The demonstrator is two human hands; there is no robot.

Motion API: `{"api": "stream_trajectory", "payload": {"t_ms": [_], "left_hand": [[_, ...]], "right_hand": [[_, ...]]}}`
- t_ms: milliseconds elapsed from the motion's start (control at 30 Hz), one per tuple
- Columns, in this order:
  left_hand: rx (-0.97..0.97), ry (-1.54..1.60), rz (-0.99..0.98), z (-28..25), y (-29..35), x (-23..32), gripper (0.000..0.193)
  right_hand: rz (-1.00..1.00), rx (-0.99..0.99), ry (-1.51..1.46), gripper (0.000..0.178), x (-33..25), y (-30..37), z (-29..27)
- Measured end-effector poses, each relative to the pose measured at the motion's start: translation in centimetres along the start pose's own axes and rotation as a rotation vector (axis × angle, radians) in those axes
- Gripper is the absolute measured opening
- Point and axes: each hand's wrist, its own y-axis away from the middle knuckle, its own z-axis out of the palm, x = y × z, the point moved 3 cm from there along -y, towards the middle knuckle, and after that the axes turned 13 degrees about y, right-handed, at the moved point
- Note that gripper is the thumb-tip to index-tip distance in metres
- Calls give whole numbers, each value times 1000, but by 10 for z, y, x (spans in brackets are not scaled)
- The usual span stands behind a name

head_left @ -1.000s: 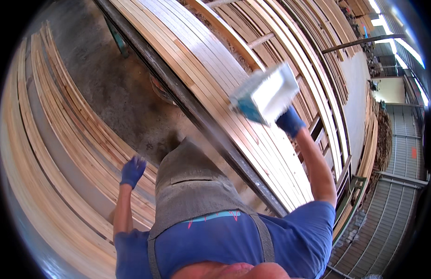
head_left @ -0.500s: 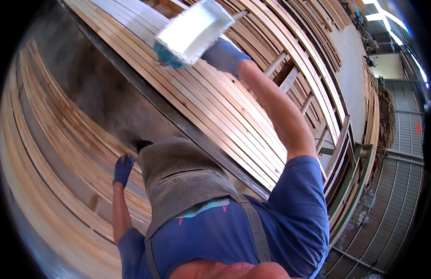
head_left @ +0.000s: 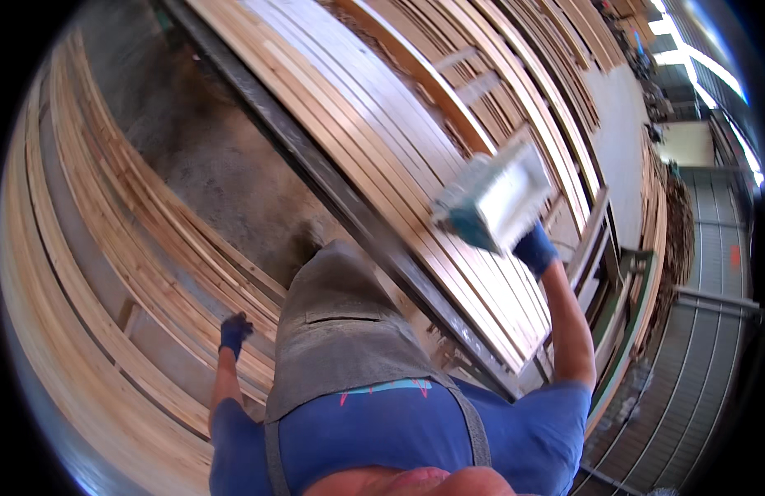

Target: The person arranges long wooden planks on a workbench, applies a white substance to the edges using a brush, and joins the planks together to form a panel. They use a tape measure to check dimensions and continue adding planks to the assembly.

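Observation:
My right hand, in a blue glove, grips a box-shaped tub with a white-coated inside and a teal outer side. The tub is tilted and blurred, held above the right end of a row of long narrow wooden strips lying side by side. Its rim looks rough with white stuff; what it contains I cannot make out. My left hand, also in a blue glove, hangs low near the boards on my left. Its fingers are loosely bent and a little apart, with nothing seen in them.
A dark metal rail runs along the near edge of the strips. Beyond them lie more timber stacks on a rack. Dusty floor shows between the two rows of wood. A ribbed metal wall stands at the right.
My right hand has carried the tub right and nearer to me, from over the middle of the strips to their right end. My left hand has shifted slightly down and to the right.

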Motion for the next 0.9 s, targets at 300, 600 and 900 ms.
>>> {"api": "stream_trajectory", "payload": {"t_ms": [300,600,900], "left_hand": [[56,32,-170,31,77,-143,18],[-90,-7,189,163,134,-207,35],[-533,-200,666,369,215,-152,39]], "right_hand": [[-242,138,300,34,-18,-43,-1],[-215,109,-138,36,166,206,5],[235,213,85,34,333,493,-1]]}}
